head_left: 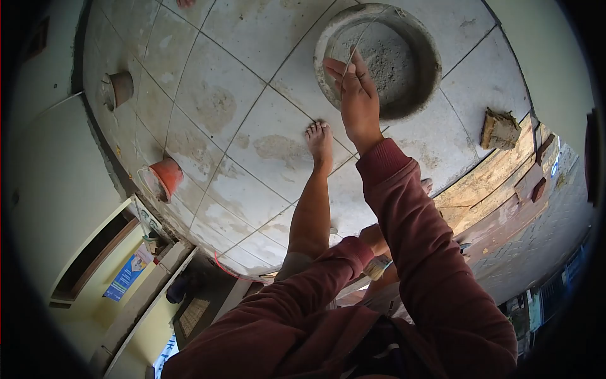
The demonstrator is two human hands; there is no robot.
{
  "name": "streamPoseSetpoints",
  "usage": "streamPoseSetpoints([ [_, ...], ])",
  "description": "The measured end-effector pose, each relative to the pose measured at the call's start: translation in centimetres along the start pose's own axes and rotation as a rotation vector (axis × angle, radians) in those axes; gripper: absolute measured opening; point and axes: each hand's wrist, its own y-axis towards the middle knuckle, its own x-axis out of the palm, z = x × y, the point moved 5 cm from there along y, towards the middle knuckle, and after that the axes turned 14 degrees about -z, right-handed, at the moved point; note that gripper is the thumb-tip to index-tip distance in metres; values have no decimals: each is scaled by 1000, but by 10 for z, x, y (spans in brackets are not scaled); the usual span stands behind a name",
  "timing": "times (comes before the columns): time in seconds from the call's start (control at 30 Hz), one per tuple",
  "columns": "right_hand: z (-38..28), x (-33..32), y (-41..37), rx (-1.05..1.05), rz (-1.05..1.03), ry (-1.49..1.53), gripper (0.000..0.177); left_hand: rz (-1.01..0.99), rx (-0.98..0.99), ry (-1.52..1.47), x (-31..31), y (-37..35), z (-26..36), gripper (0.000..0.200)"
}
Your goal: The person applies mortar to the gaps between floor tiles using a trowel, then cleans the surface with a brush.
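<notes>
A round grey tub (325, 47) stands on the tiled floor, with a crumbly grey cement-like mix (388, 66) inside. Over its near side, my right hand (358, 95) pinches a thin wire handle (369, 28) between thumb and fingers, the other fingers stretched out. The wire runs up to the tub's far rim. Close to my body, my left hand (374, 240) is bent inward and partly covered by my right sleeve. Just below it shows a brush (377, 268) with pale bristles, which the left hand appears to grip; its fingers are mostly hidden.
An orange-red bucket (167, 177) and a grey-brown bucket (118, 88) lie along the left wall. At the right, a rough block (500, 129) sits by wooden boards (486, 167) at the floor's edge. Another person's toes (185, 3) show at the top.
</notes>
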Motion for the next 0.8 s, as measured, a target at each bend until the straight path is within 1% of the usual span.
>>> streamPoseSetpoints([
  [0.03, 2, 13, 10, -31, 8, 94, 50, 77, -8, 49, -21, 6, -9, 34],
  [0.07, -6, 26, 10, -92, 47, -2, 49, 193, -28, 112, -48, 18, -25, 30],
  [0.1, -11, 35, 9, -164, 140, -193, 47, 357, -67, 203, -82, 43, -52, 25],
  [0.13, -9, 37, 5, -173, 229, -202, 47, 551, -124, 304, -119, 72, -85, 21],
  [0.17, -7, 39, 4, -182, 264, -162, 45, 725, -180, 383, -150, 94, -116, 17],
  [0.2, -4, 39, 2, -212, 248, -155, 43, 867, -226, 443, -176, 112, -144, 13],
  [0.23, -5, 42, 0, -156, 275, -214, 42, 975, -253, 473, -202, 128, -170, 9],
  [0.3, -7, 58, -2, -128, 216, -147, 40, 1048, -231, 481, -203, 130, -181, 12],
  [0.33, -5, 71, 1, -120, 180, -106, 39, 1122, -186, 524, -203, 132, -181, 15],
  [0.37, -3, 88, 2, -115, 148, -64, 39, 1031, -199, 477, -206, 123, -178, 17],
  [0.4, -4, 110, 5, -96, 101, 59, 38, 941, -215, 430, -207, 118, -177, 20],
  [0.43, 1, 125, 10, -73, 58, -9, 38, 892, -204, 394, -206, 114, -174, 20],
  [0.47, 9, 142, 14, -83, -4, 30, 38, 886, -203, 373, -198, 118, -178, 20],
  [0.5, 10, 160, 17, 20, -8, 88, 38, 894, -189, 370, -197, 118, -181, 20],
  [0.6, 16, 201, 17, 3, -132, 147, 42, 975, -160, 361, -181, 150, -200, 20],
  [0.63, 17, 210, 18, 44, -175, 179, 43, 998, -158, 357, -185, 154, -198, 20],
  [0.7, 23, 229, 18, 132, -268, 224, 44, 1034, -159, 350, -172, 175, -216, 20],
  [0.77, 45, 245, 19, 191, -387, 102, 45, 1089, -160, 364, -177, 192, -235, 21],
  [0.8, 51, 249, 24, 178, -377, 47, 44, 1206, -239, 497, -161, 237, -274, 19],
])
